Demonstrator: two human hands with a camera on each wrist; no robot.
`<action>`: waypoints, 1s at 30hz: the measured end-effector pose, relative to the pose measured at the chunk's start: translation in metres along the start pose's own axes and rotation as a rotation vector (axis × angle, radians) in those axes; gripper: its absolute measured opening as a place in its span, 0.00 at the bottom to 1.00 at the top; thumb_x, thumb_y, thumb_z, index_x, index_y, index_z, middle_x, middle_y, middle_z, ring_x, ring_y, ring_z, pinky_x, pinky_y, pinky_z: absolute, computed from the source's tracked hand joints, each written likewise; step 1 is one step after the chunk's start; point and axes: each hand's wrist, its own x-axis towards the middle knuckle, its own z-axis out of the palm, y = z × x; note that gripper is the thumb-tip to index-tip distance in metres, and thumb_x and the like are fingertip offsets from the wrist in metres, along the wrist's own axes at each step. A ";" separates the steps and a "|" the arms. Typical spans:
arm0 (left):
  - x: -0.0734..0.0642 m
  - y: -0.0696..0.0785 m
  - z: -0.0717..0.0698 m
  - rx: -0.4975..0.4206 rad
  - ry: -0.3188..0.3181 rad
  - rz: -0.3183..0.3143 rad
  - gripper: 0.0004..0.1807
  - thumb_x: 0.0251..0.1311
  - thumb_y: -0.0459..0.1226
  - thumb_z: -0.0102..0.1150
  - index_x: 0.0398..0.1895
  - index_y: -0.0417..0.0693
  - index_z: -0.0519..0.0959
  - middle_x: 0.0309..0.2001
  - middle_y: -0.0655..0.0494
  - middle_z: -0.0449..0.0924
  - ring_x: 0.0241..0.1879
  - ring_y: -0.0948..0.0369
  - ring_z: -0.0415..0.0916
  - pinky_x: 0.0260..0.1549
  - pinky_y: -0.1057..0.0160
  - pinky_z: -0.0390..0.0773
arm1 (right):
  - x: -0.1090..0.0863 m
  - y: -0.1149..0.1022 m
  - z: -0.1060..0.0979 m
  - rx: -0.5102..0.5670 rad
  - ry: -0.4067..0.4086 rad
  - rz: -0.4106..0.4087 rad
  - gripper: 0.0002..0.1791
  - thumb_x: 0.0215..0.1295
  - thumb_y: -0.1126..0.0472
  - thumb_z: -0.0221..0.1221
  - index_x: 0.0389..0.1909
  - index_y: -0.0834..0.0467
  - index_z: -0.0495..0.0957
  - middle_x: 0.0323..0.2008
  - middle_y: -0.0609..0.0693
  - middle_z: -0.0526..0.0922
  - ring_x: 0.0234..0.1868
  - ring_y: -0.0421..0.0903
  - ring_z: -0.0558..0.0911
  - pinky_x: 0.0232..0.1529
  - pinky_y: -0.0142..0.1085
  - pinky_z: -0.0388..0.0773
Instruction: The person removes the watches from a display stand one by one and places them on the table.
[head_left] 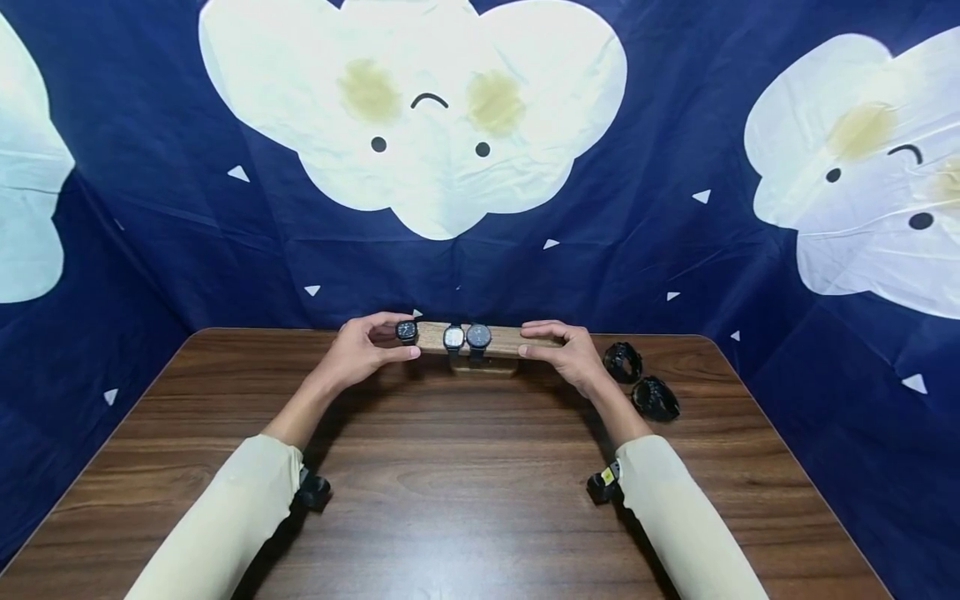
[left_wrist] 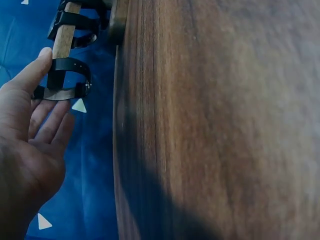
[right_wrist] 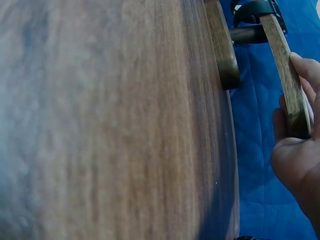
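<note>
A wooden watch stand (head_left: pixel 505 341) with a horizontal bar stands at the table's far edge, its base (head_left: pixel 483 367) below the bar. A square black watch (head_left: pixel 406 331) circles the bar's left end. Nearer the middle hang a white-faced watch (head_left: pixel 453 337) and a round dark watch (head_left: pixel 478 336), side by side. My left hand (head_left: pixel 358 346) holds the left end around the square watch, thumb (left_wrist: pixel 37 70) on the bar beside its strap (left_wrist: pixel 75 65). With thumb and fingers on opposite sides, my right hand (head_left: pixel 567 353) grips the bare right end (right_wrist: pixel 295 107).
Two black strapped watches (head_left: pixel 622 362) (head_left: pixel 656 399) lie on the brown wooden table (head_left: pixel 420 483) by the right forearm. Behind the far edge hangs a blue cloth (head_left: pixel 660 242) with white clouds. Small black cameras (head_left: pixel 312 492) sit at both wrists.
</note>
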 end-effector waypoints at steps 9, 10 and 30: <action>-0.004 -0.002 -0.007 0.065 0.037 -0.006 0.34 0.59 0.48 0.88 0.68 0.52 0.88 0.56 0.49 0.95 0.60 0.54 0.90 0.61 0.63 0.79 | -0.002 -0.001 0.002 -0.012 0.008 0.011 0.20 0.63 0.59 0.83 0.56 0.56 0.94 0.66 0.53 0.91 0.75 0.51 0.83 0.60 0.24 0.82; -0.005 -0.001 -0.008 0.073 0.040 -0.004 0.34 0.59 0.48 0.88 0.68 0.52 0.88 0.55 0.49 0.95 0.59 0.53 0.90 0.62 0.61 0.79 | -0.002 -0.001 0.001 -0.011 0.009 0.013 0.20 0.63 0.59 0.83 0.56 0.56 0.94 0.66 0.53 0.91 0.75 0.51 0.83 0.60 0.24 0.82; -0.023 0.010 -0.018 0.221 0.012 -0.021 0.32 0.62 0.50 0.86 0.67 0.49 0.88 0.54 0.46 0.95 0.60 0.46 0.90 0.64 0.44 0.80 | -0.004 0.000 0.000 -0.004 0.016 -0.006 0.19 0.63 0.61 0.83 0.55 0.57 0.94 0.65 0.54 0.91 0.73 0.51 0.84 0.60 0.25 0.83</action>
